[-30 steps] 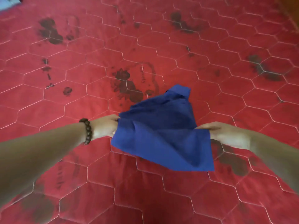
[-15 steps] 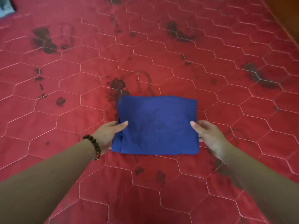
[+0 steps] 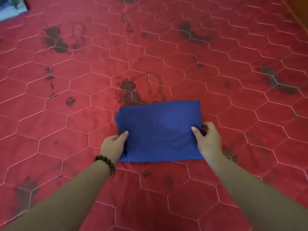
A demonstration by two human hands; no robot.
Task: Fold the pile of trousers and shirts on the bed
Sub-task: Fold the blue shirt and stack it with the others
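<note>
A blue garment [image 3: 158, 130], folded into a flat rectangle, lies on the red quilted bed [image 3: 66, 114] in front of me. My left hand [image 3: 113, 145], with a bead bracelet on its wrist, grips the garment's left edge, thumb on top. At the right edge my right hand [image 3: 208, 140] pinches the cloth, thumb on top and fingers curled around the side.
The bedspread has hexagon stitching and dark flower prints. A pale blue-grey piece of cloth [image 3: 11, 7] shows at the far left corner. A brown wooden surface [image 3: 300, 10] borders the bed at the far right.
One second ago both hands held the blue garment up, crumpled. It now lies flat as a folded rectangle, and both hands have taken hold of its side edges.
</note>
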